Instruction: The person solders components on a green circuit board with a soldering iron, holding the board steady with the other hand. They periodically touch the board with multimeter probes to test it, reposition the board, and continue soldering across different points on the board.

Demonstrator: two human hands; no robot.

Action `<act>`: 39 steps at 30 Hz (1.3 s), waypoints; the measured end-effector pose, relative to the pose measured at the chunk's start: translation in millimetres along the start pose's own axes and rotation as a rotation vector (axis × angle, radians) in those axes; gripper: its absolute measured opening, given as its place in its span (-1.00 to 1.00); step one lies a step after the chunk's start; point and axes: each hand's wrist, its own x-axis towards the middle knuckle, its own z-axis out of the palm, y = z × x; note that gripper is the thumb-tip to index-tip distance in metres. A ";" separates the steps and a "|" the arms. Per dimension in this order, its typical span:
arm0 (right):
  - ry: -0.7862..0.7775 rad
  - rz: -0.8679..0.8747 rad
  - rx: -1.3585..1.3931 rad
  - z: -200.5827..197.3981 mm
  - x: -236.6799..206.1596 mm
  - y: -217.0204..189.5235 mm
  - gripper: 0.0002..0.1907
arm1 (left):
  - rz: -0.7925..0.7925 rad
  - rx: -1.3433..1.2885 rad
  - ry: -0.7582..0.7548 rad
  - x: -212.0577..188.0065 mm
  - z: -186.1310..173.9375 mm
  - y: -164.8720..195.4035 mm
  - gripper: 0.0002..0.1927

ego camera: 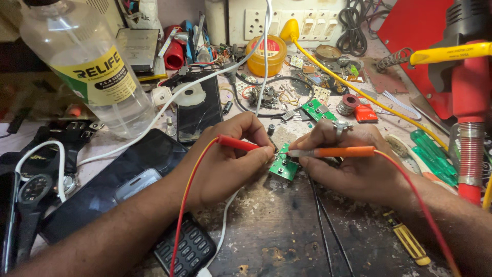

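Left hand: the left hand (pixel 228 156) is curled, thumb and fingers pinching a red multimeter probe (pixel 238 143) whose tip points right onto a small green circuit board (pixel 284 166).
Right hand: the right hand (pixel 348 164), a ring on one finger, pinches an orange probe (pixel 338 152) held nearly level, its tip pointing left to the same board.
Circuit board: it lies on the scarred dark workbench (pixel 277 231) near the middle, between the two hands and touching both fingertips; how far the probe tips touch its parts cannot be told.
Leads: a red-and-yellow wire (pixel 184 205) runs from the red probe down over the left forearm; a red wire (pixel 420 205) trails from the orange probe along the right forearm.
Near edge: a black desk calculator (pixel 192 251) sits under the left forearm, with a dark tablet (pixel 102 190) and a small phone (pixel 136 184) just left of it.
Left side: a clear plastic bottle (pixel 87 61) with a yellow label stands toward the far left corner; a wristwatch (pixel 33 192) lies by the left edge.
Far side: a round yellow tub (pixel 266 54) and a second green board (pixel 318 109) sit amid loose parts before a white socket strip (pixel 287 23).
Right side: green-handled screwdrivers (pixel 433 154) lie beside a red stand (pixel 469 118); a yellow-handled screwdriver (pixel 407 241) rests near the right forearm.
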 end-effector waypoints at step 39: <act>0.013 -0.126 -0.064 -0.4 -1.9 -2.4 -0.83 | 0.179 0.119 0.080 -3.4 2.0 -0.4 -0.82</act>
